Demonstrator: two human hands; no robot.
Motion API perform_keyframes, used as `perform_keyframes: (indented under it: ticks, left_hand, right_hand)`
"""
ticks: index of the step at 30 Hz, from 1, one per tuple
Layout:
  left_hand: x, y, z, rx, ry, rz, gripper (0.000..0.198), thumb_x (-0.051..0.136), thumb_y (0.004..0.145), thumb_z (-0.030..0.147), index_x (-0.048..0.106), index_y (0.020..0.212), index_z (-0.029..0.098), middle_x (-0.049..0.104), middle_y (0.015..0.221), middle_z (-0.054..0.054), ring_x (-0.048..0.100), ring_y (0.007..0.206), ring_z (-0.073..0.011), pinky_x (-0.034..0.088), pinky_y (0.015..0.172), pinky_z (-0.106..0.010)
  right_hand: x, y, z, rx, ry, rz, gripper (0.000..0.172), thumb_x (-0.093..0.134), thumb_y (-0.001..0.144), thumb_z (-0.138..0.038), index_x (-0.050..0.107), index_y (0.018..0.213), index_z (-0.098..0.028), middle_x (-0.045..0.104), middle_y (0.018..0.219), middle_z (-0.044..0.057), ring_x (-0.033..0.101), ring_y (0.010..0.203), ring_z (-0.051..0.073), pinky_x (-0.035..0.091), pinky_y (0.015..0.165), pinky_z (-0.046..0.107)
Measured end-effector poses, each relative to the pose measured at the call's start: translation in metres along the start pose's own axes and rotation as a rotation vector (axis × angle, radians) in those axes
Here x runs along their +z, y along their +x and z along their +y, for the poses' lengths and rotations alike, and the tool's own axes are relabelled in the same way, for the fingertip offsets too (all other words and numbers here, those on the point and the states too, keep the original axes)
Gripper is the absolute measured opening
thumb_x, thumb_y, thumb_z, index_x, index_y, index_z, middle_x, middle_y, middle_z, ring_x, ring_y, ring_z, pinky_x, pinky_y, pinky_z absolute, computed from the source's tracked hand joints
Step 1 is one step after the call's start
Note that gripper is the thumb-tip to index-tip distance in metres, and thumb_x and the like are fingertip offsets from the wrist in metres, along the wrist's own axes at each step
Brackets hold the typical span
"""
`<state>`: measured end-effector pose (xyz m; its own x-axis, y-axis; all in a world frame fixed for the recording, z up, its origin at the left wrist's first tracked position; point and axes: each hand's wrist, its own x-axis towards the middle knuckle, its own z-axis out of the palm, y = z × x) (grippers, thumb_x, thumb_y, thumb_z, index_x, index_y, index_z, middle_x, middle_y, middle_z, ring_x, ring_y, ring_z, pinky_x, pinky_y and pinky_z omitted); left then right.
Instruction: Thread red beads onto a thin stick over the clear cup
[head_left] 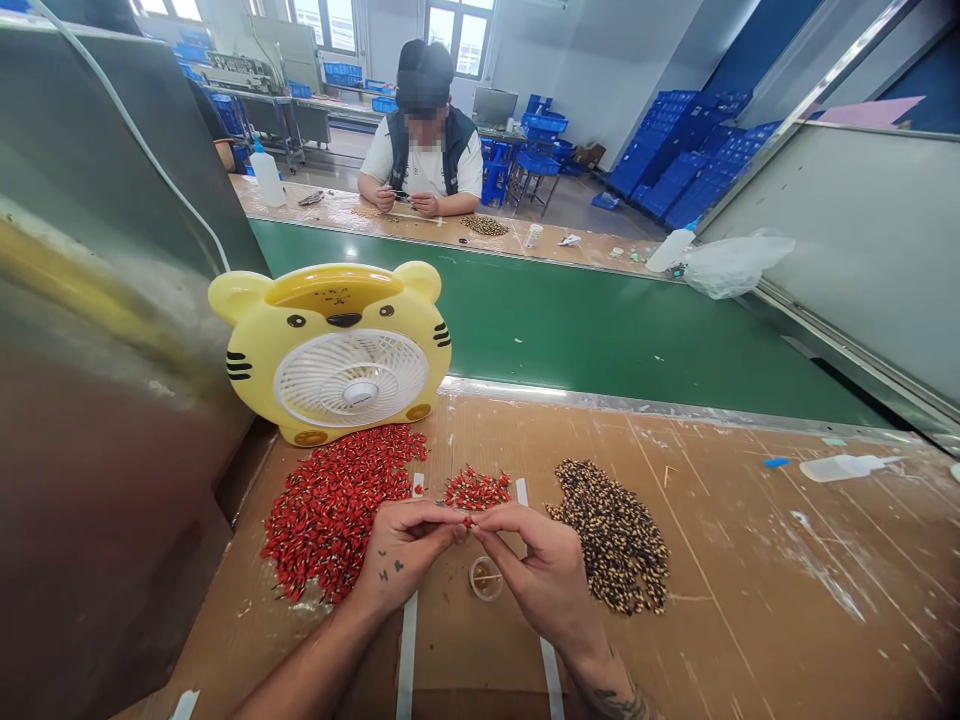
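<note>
My left hand is closed in a pinch around a small red piece, which peeks out between the fingertips. My right hand meets it there, thumb and forefinger pressed together; whatever they grip is too small to make out. Just beyond the fingers lies a small heap of red pieces with pale tips. A far larger pile of the same red pieces spreads to the left. On the right is a pile of small black-and-gold pieces. Below the fingertips stands a small round clear cup with a thin stick in it.
A yellow tiger-shaped fan stands behind the large red pile. Past it runs a green belt, with a seated person working opposite. A squeeze bottle and its blue cap lie on the right. A metal cabinet borders the left.
</note>
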<state>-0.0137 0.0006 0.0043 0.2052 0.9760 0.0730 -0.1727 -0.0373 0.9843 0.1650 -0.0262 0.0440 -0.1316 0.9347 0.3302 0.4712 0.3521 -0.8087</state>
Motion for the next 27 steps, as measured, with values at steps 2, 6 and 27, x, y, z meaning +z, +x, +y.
perform_keyframes:
  ticks: [2,6,27]
  left_hand:
    - [0.000,-0.001,-0.001,0.007,-0.016,-0.002,0.007,0.077,0.076,0.019,0.082,0.081,0.021,0.078,0.070,-0.005,0.071,0.063,-0.0167,0.055,0.061,-0.023]
    - [-0.001,-0.002,-0.004,0.044,0.006,0.004,0.008,0.075,0.078,0.019,0.081,0.082,0.020,0.077,0.070,-0.004,0.071,0.064,-0.0159,0.055,0.063,-0.023]
    - [0.006,0.052,0.002,0.121,1.146,-0.227,0.025,0.054,0.086,0.009,0.076,0.091,0.018,0.076,0.086,-0.007,0.067,0.083,-0.0230,0.050,0.078,-0.033]
  right_hand:
    - [0.001,0.000,-0.002,-0.012,-0.005,0.010,0.009,0.065,0.089,-0.018,0.070,0.085,-0.024,0.076,0.083,0.002,0.071,0.077,0.018,0.055,0.072,0.027]
    - [0.004,0.001,-0.001,-0.005,0.013,0.008,0.011,0.062,0.090,-0.017,0.069,0.085,-0.022,0.075,0.083,0.001,0.071,0.076,0.016,0.054,0.071,0.024]
    - [-0.035,-0.014,0.065,0.102,-0.049,0.045,0.010,0.059,0.092,-0.026,0.068,0.091,-0.020,0.071,0.093,0.004,0.066,0.078,0.018,0.052,0.072,0.028]
